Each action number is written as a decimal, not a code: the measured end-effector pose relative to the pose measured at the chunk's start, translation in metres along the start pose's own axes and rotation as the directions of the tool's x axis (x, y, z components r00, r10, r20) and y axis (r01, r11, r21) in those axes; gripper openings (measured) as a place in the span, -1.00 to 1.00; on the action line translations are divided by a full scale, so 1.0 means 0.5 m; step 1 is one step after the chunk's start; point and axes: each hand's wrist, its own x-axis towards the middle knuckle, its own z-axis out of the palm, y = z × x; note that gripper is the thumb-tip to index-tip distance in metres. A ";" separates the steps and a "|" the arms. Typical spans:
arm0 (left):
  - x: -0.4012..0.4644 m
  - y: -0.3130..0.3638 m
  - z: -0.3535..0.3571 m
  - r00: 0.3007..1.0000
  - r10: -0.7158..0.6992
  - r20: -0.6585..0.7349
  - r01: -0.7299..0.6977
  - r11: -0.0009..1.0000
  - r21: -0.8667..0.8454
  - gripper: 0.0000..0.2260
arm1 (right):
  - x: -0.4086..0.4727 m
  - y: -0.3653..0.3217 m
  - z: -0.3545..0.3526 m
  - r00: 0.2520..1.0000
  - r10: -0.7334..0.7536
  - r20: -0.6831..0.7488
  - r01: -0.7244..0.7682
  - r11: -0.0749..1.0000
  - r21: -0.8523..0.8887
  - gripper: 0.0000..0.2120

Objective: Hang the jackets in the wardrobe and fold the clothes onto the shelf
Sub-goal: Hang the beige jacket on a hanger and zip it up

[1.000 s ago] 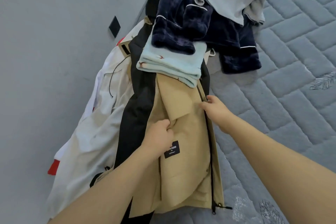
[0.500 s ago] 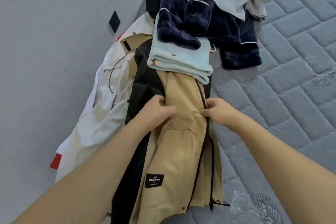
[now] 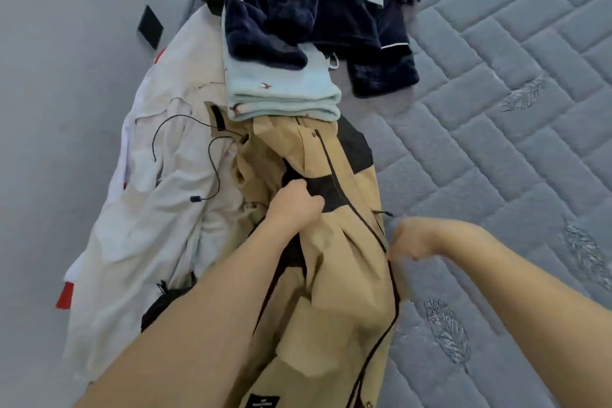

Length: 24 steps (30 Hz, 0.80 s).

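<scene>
Along the left edge of the mattress [image 3: 496,129], beside the grey wall, the tan jacket [image 3: 344,275] lies with its long axis running from the near edge toward the far end, where its upper part is pinned under a folded light-blue towel [image 3: 284,93]. The left hand [image 3: 293,207] is clenched on a bunch of fabric at the black panel, just left of the zipper line. The right hand [image 3: 410,242] is curled at the jacket's right front edge and appears to pinch it, though blur hides the exact contact. Both hands sit on the garment's midsection, the left slightly farther up its length than the right. The pinned end therefore lies away from the hands, so freeing the jacket likely calls for a pull toward the near edge. The jacket is khaki with black inserts, a dark zipper, drawcords and a small black label near its hem. A white jacket [image 3: 159,209] lies touching its left side; navy fleece clothes [image 3: 298,10] rest on the towel.
</scene>
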 end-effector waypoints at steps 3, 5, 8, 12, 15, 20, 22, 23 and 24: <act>-0.044 -0.005 -0.027 0.977 0.003 0.213 0.001 1.000 -0.018 -0.87 | 0.026 0.067 -0.050 0.899 0.128 -0.419 0.067 0.906 0.419 -0.48; -0.075 -0.019 -0.061 0.941 -0.015 0.338 -0.014 0.996 0.086 -0.94 | 0.049 0.057 -0.068 0.899 0.144 -0.413 0.139 0.800 0.583 -0.25; -0.108 -0.031 -0.099 0.929 -0.113 0.352 0.052 0.983 0.178 -0.96 | 0.091 -0.010 -0.073 0.933 0.080 -0.351 0.246 0.572 0.783 -0.14; -0.095 -0.037 -0.114 0.969 -0.142 0.204 0.190 0.952 -0.238 -0.73 | 0.147 -0.081 -0.053 0.871 0.104 -0.479 0.344 0.567 0.749 -0.46; -0.063 -0.032 -0.092 0.967 -0.148 0.210 0.230 0.860 -0.455 -0.35 | 0.143 -0.082 -0.044 0.801 0.108 -0.589 0.423 0.595 0.684 -0.91; -0.038 0.045 0.002 0.988 -0.156 -0.013 0.133 0.878 -0.461 -0.50 | 0.022 0.005 -0.027 0.783 0.168 -0.599 0.478 0.454 0.752 -0.83; -0.070 0.101 0.028 0.995 -0.098 -0.036 0.072 0.893 -0.443 -0.59 | -0.053 0.059 -0.012 0.751 0.247 -0.613 0.495 0.405 0.769 -0.83; -0.093 0.130 0.039 0.999 -0.039 -0.036 0.019 0.902 -0.431 -0.61 | -0.094 0.086 -0.002 0.730 0.293 -0.617 0.510 0.367 0.778 -0.86; -0.120 0.161 0.049 0.999 0.028 -0.026 -0.037 0.905 -0.424 -0.63 | -0.136 0.114 0.011 0.712 0.339 -0.615 0.525 0.324 0.787 -0.87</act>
